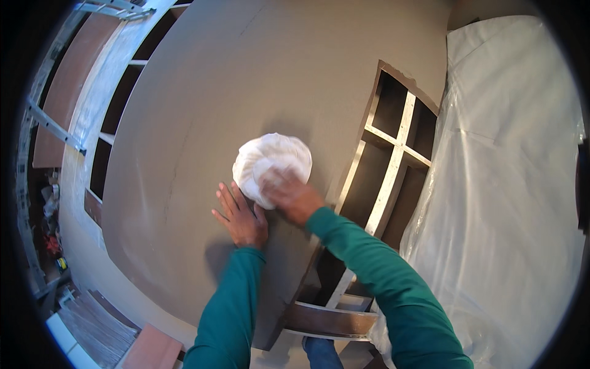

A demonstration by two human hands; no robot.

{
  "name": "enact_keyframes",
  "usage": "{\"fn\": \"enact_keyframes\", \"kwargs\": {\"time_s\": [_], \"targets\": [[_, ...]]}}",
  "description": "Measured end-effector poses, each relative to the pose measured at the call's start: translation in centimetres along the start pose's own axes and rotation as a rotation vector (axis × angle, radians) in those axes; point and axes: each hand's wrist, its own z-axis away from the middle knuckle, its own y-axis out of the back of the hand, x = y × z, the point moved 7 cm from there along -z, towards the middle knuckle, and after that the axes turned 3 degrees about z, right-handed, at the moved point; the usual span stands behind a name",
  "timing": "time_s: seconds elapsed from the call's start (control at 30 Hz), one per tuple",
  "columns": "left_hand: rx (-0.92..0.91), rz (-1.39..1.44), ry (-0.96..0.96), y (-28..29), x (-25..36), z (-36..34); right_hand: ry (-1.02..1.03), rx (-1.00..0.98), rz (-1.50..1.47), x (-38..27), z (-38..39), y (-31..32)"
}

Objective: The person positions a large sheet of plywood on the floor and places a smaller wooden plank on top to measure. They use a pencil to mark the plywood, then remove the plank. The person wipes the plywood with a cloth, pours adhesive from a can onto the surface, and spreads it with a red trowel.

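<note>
A round, bunched white cloth (268, 152) lies against a broad grey-brown panel (203, 92) in the middle of the view. My right hand (290, 194) grips the cloth from its lower right side, and motion blurs its fingers. Just left of the cloth's lower edge, my left hand (241, 218) rests flat on the panel with its fingers spread. The left thumb comes close to the cloth; whether they touch I cannot tell. Green sleeves cover both forearms.
To the right, the panel has a cutout showing a pale metal frame (391, 175) with dark gaps. Clear plastic sheeting (491, 184) hangs along the far right. A ladder (55, 126) and a reddish board (74, 86) stand at left. Stacked strips (101, 329) lie lower left.
</note>
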Motion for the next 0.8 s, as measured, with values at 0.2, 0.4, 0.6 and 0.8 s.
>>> {"fn": "enact_keyframes", "kwargs": {"time_s": [0.2,0.4,0.6,0.8], "targets": [[-0.054,-0.036,0.039,0.0,-1.6,0.3,0.259,-0.145,-0.080,1.3,-3.2,-4.0],[-0.104,-0.099,0.038,-0.2,-1.0,-0.5,0.264,-0.156,0.067,11.9,-13.7,-4.7],[-0.152,-0.072,0.085,-0.4,-2.8,-0.8,-1.194,-0.331,0.757,43.4,-4.4,16.7],[-0.177,0.032,0.087,0.3,-1.5,-0.5,-0.793,0.143,0.972,38.9,-2.6,27.4]]}}
